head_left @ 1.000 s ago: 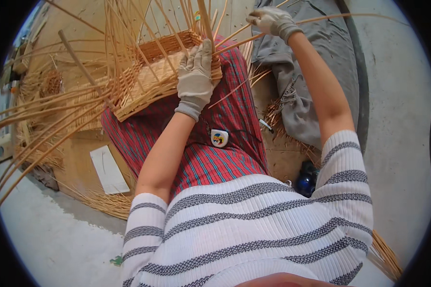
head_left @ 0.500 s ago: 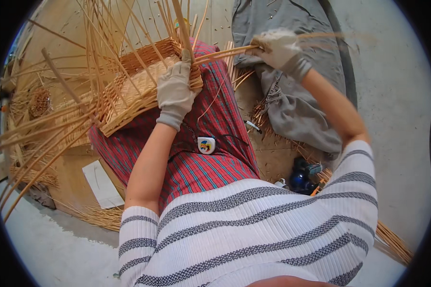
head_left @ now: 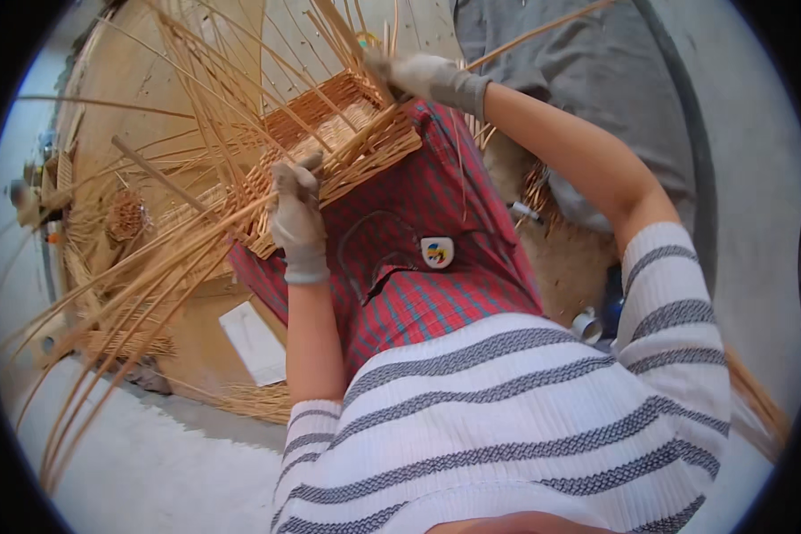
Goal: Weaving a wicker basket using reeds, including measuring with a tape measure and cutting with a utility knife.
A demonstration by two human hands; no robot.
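Note:
A partly woven rectangular wicker basket [head_left: 376, 153] rests tilted on the red plaid cloth [head_left: 485, 214] over my lap, long rods rising from its sides. Over its near rim, my left hand [head_left: 299, 218], in a pale work glove, closes around wicker rods [head_left: 240, 212] that fan out to the left. At the basket's far right corner, my gloved right hand [head_left: 427, 77] has its fingers bent around the thick corner stake [head_left: 340, 31], somewhat blurred. Another rod [head_left: 543, 36] runs out to the right behind that hand; whether it is held is hidden.
A small white tape-measure-like case [head_left: 437, 252] lies on my lap. Grey cloth [head_left: 587, 98] covers the floor at right, near a white mug [head_left: 586, 326]. To the left are a white sheet [head_left: 253, 343], a round wicker bundle [head_left: 127, 214] and loose rods [head_left: 254, 402].
My right hand has come in from the far right to the basket's corner. My left hand has moved from that corner along the rim to the left. The view has shifted too.

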